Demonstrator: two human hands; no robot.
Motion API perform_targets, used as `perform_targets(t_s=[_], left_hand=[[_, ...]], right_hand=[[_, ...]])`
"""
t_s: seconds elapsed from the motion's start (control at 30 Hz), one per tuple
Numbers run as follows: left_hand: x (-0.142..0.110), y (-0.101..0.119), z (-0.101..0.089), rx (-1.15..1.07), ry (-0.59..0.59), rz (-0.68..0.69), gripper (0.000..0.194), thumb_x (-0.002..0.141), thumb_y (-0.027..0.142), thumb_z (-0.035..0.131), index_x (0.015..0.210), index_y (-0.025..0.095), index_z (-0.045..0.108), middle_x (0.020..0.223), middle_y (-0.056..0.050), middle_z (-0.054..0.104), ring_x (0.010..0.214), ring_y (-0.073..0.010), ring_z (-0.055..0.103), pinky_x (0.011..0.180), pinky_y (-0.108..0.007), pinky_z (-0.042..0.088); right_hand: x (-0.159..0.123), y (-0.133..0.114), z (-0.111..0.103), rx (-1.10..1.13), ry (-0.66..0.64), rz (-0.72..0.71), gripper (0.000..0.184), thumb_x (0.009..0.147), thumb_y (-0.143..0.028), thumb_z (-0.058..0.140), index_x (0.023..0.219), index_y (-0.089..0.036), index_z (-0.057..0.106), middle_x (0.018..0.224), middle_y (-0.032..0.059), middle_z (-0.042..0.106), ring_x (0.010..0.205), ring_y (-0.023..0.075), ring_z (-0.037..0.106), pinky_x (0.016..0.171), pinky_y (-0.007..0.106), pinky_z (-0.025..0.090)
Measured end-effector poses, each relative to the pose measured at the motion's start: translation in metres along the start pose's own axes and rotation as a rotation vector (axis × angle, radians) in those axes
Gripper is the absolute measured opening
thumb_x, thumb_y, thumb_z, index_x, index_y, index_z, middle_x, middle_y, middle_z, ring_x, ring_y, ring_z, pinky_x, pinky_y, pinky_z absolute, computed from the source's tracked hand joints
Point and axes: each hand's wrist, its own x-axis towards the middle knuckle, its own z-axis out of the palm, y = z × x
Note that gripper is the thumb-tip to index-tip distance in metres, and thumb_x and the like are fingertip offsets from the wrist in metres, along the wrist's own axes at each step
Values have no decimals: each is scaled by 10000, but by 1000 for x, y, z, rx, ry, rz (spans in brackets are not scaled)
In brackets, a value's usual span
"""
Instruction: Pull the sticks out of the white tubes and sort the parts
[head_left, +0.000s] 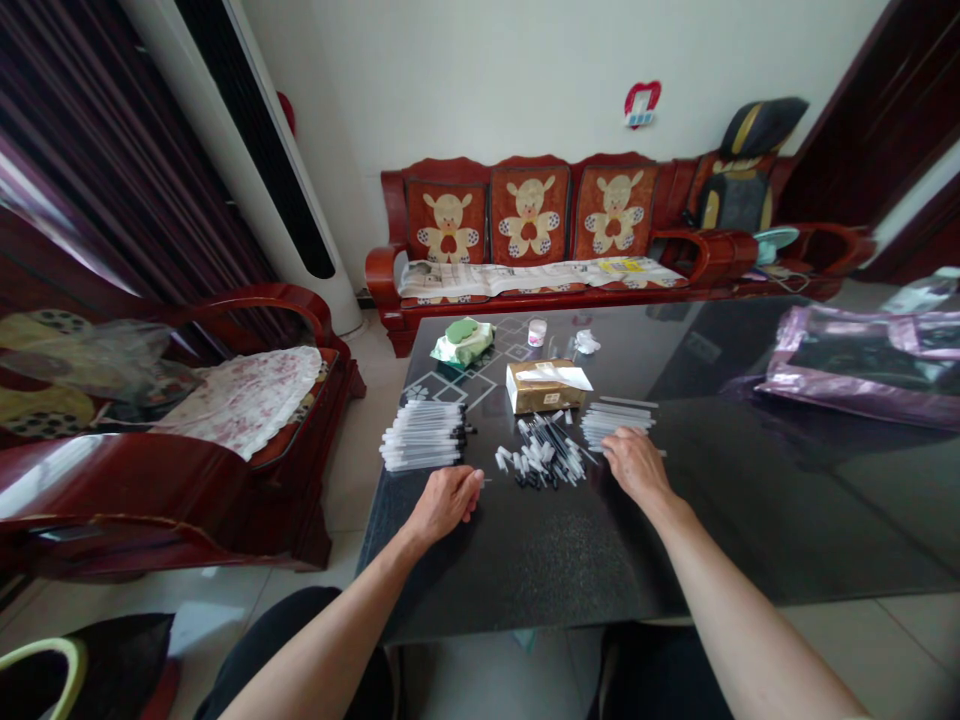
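Observation:
My left hand is closed, resting at the table's near left; a thin tip shows past its fingers, too small to name. Just beyond it lies a stacked row of white translucent pens with black ends. My right hand reaches onto a row of pale empty-looking pen barrels, its fingers partly extended and touching them; the fingertips are partly hidden. Between the hands is a loose heap of white pen caps and thin dark refills, with small black pieces at its near edge.
Behind the heap stands a tissue box. Farther back are a green wipes pack, a small round jar and a crumpled tissue. A purple-edged clear bag sits on the dark table at right. Wooden armchair at left.

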Motion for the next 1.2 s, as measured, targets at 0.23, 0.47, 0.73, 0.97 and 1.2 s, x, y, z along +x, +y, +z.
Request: perform_targets(t_s=[0.23,0.47,0.73,0.97,1.2], left_hand=[[-1,2,-2,4,-15,8,464,905,482,316,625,167,509,522,30,544,422,-76,514,462,-170,371],[-2,6,-1,-14,-30,10,456,905,482,323,636,164,509,540,23,550,433,-77,523,458,-166,373],[-3,11,13,-62,-63,53,404,883,490,386,730,158,560,636,-5,620,499,-98,582,480,-180,391],[-6,11,21,-6,-99,107,361,886,433,409,711,161,570,617,-10,629,505,-108,580,489,-188,384],[-2,10,11,129,50,152,189,861,313,473,867,189,616,648,12,624,575,-121,585,570,-208,400]], right_hand=[[-2,-3,1,-44,31,27,212,817,-156,478,728,-170,670,750,88,583,823,209,503,768,281,352],[1,-10,-2,69,101,65,162,790,-156,505,787,-162,667,812,100,631,826,213,540,780,297,379],[-24,-107,-29,943,-205,-83,321,911,-348,380,890,-188,657,674,4,647,535,117,566,568,226,420],[-36,-137,-35,1078,-348,-138,262,881,-301,439,778,-166,639,630,-11,629,489,86,538,511,191,390],[-22,-115,-24,826,-170,20,241,832,-272,488,651,-186,622,537,-11,610,501,112,547,528,207,368]])
